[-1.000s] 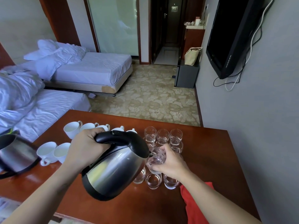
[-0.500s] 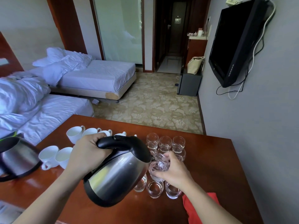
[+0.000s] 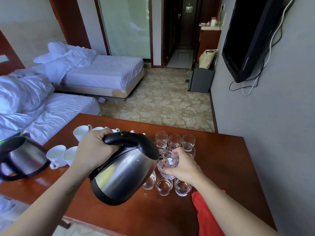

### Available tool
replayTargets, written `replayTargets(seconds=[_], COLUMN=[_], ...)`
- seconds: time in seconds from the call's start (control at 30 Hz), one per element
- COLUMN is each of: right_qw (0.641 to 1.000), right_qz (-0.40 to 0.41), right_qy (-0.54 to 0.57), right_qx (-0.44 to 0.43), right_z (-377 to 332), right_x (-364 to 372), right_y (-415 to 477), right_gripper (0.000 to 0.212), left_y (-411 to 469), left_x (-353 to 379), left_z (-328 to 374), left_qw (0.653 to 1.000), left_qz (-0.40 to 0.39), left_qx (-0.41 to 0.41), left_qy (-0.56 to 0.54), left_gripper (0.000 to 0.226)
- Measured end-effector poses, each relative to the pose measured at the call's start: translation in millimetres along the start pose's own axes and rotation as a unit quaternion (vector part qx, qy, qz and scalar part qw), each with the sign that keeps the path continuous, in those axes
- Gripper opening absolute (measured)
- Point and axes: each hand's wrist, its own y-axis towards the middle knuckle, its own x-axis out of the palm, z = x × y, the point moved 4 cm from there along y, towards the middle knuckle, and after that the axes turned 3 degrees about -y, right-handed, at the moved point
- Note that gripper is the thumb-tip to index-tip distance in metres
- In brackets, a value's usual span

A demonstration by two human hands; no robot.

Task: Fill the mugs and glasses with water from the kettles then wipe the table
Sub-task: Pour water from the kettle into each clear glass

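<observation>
Head camera showed my left hand (image 3: 92,147) wrapped round the black handle of the steel kettle (image 3: 126,171) at centre frame. The kettle body was tipped to the right, with the spout at the rim of one glass (image 3: 167,162). My right hand (image 3: 185,167) gripped that glass, raised just above the cluster of glasses (image 3: 174,139) standing right of centre on the wooden table (image 3: 221,159). The stream itself could not be made out. The held glass looked partly filled. The near row appeared to hold water; the far row I could not judge. White mugs (image 3: 58,153) stood at centre left, partly behind the kettle. A second kettle (image 3: 23,157) sat at the left edge, and a red cloth (image 3: 204,210) lay at lower right beneath my forearm.

Assessment: pouring was in hand and wiping had not begun. To do this step well, I judged the tilt should be shallow, the spout close to the rim, the glass upright and steady, and the pour ended short of the brim. Risk noted: drips onto the crowded glasses below.
</observation>
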Motion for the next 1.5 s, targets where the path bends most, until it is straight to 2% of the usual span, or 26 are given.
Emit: replayTargets(seconds=[0.3, 0.47, 0.7, 0.9, 1.13, 1.37, 1.5], right_qw=[1.0, 1.0, 1.0, 0.999, 0.999, 0.997, 0.994], right_qz=[-0.006, -0.006, -0.006, -0.002, 0.005, 0.01, 0.013], right_qy=[-0.006, 0.005, 0.025, 0.034, 0.049, 0.075, 0.106], right_qx=[0.01, 0.006, 0.015, 0.012, 0.017, 0.017, 0.022], right_z=[6, 4, -1, -6, -8, -7, -5], right_x=[5, 8, 8, 9, 12, 18, 20], right_y=[0, 2, 2, 2, 2, 6, 8], right_gripper=[0.07, 0.075, 0.072, 0.076, 0.077, 0.08, 0.07], left_y=[6, 8, 8, 4, 6, 10, 10], left_x=[-1, 1, 2, 1, 1, 1, 1], left_z=[1, -1, -3, -2, -4, -10, -17], left_qw=[1.0, 1.0, 0.999, 0.999, 0.999, 0.999, 0.997], left_qz=[0.006, -0.002, -0.006, -0.017, -0.022, -0.019, -0.008], left_qx=[0.011, 0.01, 0.029, 0.026, 0.028, 0.033, 0.015], left_qy=[0.022, 0.019, 0.018, 0.014, 0.029, -0.001, -0.075], left_gripper=[0.017, 0.021, 0.01, 0.014, 0.008, 0.008, 0.008])
